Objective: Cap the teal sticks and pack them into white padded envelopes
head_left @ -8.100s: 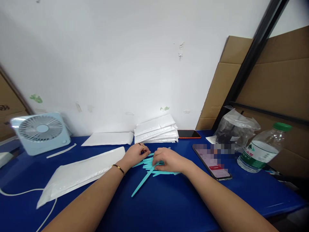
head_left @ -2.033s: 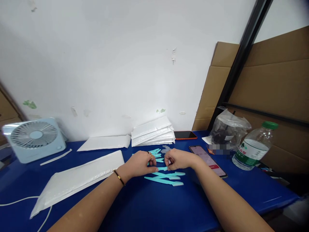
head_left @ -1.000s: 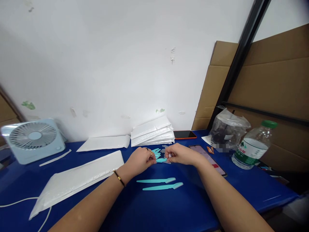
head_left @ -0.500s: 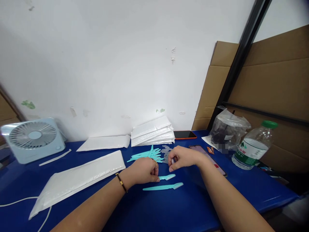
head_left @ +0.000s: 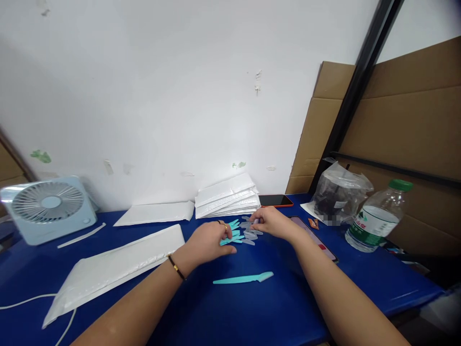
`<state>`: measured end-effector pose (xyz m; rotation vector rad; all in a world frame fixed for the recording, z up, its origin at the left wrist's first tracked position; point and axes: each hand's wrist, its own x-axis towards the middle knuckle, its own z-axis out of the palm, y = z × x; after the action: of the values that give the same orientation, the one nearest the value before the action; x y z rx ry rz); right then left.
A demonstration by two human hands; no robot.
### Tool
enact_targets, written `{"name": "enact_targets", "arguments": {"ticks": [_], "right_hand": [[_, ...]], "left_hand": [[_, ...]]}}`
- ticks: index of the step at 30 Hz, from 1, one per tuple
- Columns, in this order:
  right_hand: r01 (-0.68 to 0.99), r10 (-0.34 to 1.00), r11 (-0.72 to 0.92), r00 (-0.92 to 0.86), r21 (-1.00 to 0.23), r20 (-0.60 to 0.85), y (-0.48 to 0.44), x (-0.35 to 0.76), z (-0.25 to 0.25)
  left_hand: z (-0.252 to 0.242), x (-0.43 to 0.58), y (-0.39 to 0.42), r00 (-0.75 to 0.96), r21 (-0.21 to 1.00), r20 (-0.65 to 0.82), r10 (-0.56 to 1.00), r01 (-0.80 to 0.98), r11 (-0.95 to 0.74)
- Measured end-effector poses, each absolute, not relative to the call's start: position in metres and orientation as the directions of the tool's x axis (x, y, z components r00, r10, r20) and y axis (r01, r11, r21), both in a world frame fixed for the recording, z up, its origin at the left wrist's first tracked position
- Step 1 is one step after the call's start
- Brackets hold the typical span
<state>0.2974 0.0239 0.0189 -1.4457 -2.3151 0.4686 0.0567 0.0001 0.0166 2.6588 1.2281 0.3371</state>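
Note:
My left hand [head_left: 211,241] is over the pile of teal eyebrow razors [head_left: 234,238], thumb stretched out apart from the curled fingers. Its palm and fingers cover much of the pile, and I see nothing held in it. My right hand [head_left: 275,223] reaches into the small heap of clear plastic blade caps [head_left: 248,235], thumb and forefinger closed around one cap. A single teal eyebrow razor [head_left: 243,278] lies on the blue table in front of both hands, its head pointing right.
White padded mailers [head_left: 226,197] are stacked by the wall, with a large mailer [head_left: 118,264] on the left. A fan [head_left: 50,206] stands far left. Two phones, one at the back [head_left: 276,201], a bagged cup [head_left: 334,197] and a bottle [head_left: 376,221] are on the right.
My left hand has moved from the nearer razor to the pile, and that razor no longer shows. My right hand has shifted up onto the caps. The front razor has stayed put.

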Motion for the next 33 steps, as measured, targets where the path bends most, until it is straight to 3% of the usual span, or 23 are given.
{"name": "enact_targets", "arguments": {"ticks": [3, 6, 10, 13, 17, 22, 24, 28, 33], "right_hand": [[0.734, 0.876, 0.457, -0.468, -0.503, 0.113, 0.02, 0.299, 0.023], [0.688, 0.833, 0.471, -0.552, -0.552, 0.022, 0.013, 0.301, 0.03], [0.636, 0.733, 0.41, -0.656, -0.653, -0.18, 0.005, 0.298, 0.033], [0.611, 0.702, 0.328, -0.668, -0.721, -0.247, 0.004, 0.296, 0.029], [0.588, 0.795, 0.339, -0.596, -0.734, -0.11, 0.011, 0.305, 0.025], [0.563, 0.882, 0.448, -0.402, -0.694, 0.244, 0.021, 0.316, 0.03], [0.544, 0.876, 0.476, -0.365, -0.691, 0.316, 0.023, 0.315, 0.03], [0.472, 0.892, 0.443, -0.317, -0.762, 0.322, 0.028, 0.31, 0.021], [0.205, 0.929, 0.321, -0.256, -0.925, 0.266, 0.026, 0.294, 0.014]], "left_hand": [[0.014, 0.07, -0.022, 0.75, 0.332, -0.006, 0.662, 0.626, -0.706], [0.007, 0.076, -0.031, 0.767, 0.34, -0.075, 0.638, 0.621, -0.707], [0.002, 0.073, -0.019, 0.673, 0.337, -0.042, 0.738, 0.705, -0.624], [0.003, 0.066, -0.007, 0.638, 0.463, -0.026, 0.769, 0.69, -0.557], [0.003, 0.057, 0.005, 0.62, 0.687, -0.055, 0.782, 0.592, -0.421], [0.005, 0.051, 0.016, 0.489, 0.657, 0.115, 0.865, 0.616, -0.436], [0.007, 0.052, 0.016, 0.455, 0.634, 0.183, 0.872, 0.623, -0.458], [0.007, 0.05, 0.012, 0.409, 0.56, 0.257, 0.875, 0.675, -0.48], [0.004, 0.042, 0.003, 0.306, 0.531, 0.302, 0.903, 0.732, -0.426]]}}
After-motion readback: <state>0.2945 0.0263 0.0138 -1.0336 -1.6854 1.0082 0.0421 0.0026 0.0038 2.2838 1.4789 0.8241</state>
